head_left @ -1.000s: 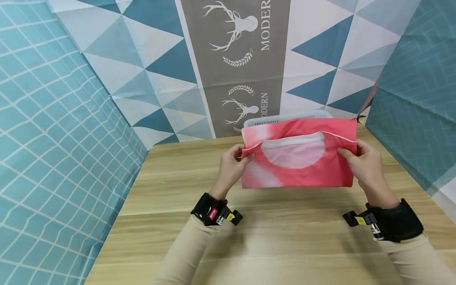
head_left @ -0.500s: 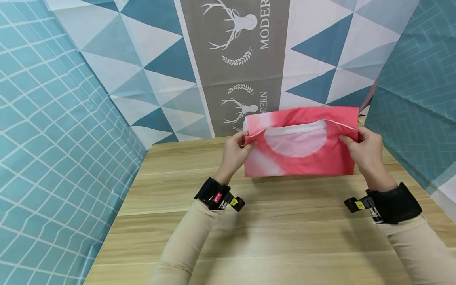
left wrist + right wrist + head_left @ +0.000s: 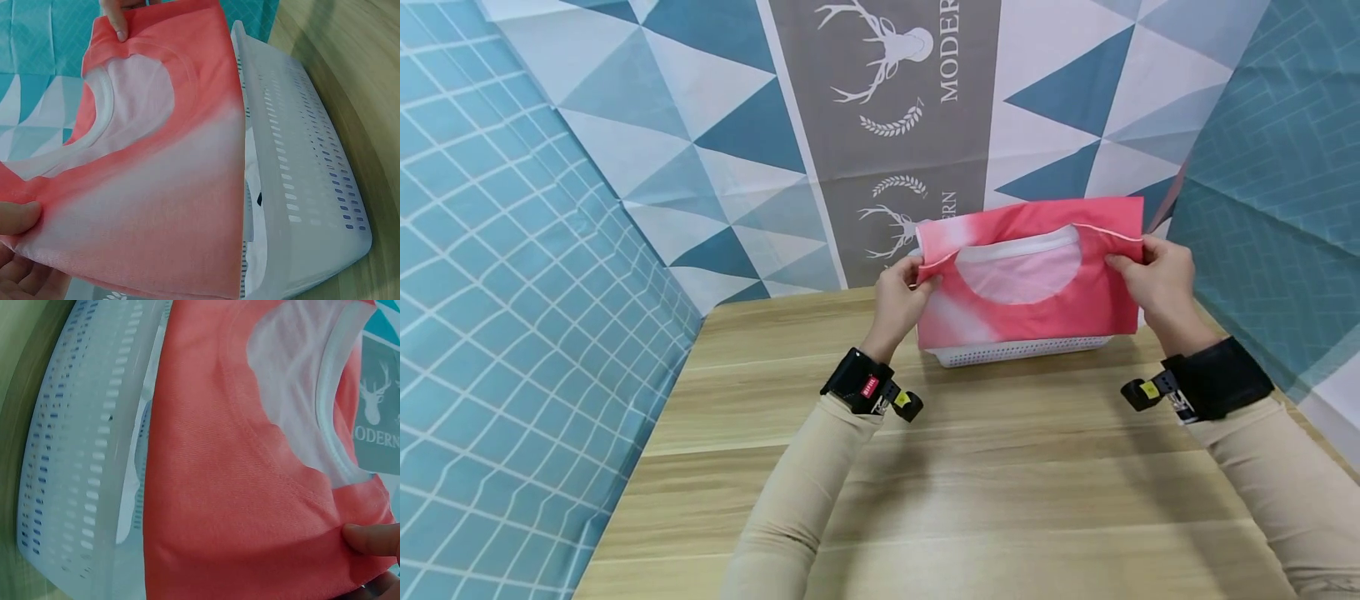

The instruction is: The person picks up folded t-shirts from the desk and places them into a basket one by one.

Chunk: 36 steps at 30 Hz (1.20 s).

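Observation:
A folded red T-shirt (image 3: 1037, 321) with a whitish patch and a round neck opening is stretched between both hands in the head view. My left hand (image 3: 898, 304) pinches its left edge, thumb in front. At the right edge, my right hand (image 3: 1161, 283) grips it the same way. Behind and below the shirt stands a white perforated basket (image 3: 1022, 352), mostly covered by it in the head view. Both wrist views show the basket's long wall (image 3: 312, 156) beside the shirt's lower edge. White fabric with a dark mark (image 3: 253, 206) shows inside the basket in the left wrist view.
The basket stands near the back of the wooden table (image 3: 775, 400). A patterned cloth (image 3: 700, 167) hangs behind, with a blue checked cloth (image 3: 512, 292) along the left and a teal one (image 3: 1285, 208) on the right.
Both hands have carried the shirt away from the person, up in the head view. The basket's front wall now shows beneath the shirt, where its back rim showed above it before.

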{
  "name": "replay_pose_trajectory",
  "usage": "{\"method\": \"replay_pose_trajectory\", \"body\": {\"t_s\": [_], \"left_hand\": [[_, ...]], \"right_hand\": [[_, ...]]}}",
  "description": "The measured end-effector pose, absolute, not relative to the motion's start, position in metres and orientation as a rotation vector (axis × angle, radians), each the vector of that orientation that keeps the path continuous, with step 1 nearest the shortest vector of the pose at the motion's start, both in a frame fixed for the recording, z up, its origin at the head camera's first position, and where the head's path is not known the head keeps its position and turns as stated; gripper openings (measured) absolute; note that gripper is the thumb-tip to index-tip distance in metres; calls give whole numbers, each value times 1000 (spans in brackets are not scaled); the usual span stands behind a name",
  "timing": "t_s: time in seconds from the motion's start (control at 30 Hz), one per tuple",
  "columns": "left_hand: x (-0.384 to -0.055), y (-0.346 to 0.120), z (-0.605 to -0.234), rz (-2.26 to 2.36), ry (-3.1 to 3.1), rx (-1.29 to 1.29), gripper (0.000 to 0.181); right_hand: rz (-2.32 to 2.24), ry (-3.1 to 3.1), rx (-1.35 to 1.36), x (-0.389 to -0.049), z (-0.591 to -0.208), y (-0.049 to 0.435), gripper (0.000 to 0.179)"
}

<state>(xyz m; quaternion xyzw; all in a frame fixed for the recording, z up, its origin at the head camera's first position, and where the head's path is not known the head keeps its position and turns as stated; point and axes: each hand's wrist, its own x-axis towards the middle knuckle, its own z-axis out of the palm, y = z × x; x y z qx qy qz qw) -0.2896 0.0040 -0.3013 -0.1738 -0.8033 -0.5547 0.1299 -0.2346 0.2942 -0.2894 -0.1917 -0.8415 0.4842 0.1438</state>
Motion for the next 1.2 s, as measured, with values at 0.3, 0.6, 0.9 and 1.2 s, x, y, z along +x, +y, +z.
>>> {"method": "replay_pose_trajectory", "body": {"t_s": [0.3, 0.6, 0.9, 1.2], "left_hand": [[-305, 15, -306, -1602, -2315, -454, 19], [-313, 24, -312, -1612, -2308, -405, 17], [-320, 32, -331, -1536, -2306, -397, 16], [-322, 33, -341, -1573, -2318, -372, 12]], "right_hand": [[1407, -2426, -606, -257, -282, 300, 54], [1394, -2433, -666, -278, -290, 303, 49], [1389, -2439, -689, -288, -305, 305, 47], [1328, -2474, -696, -293, -318, 306, 45]]}}
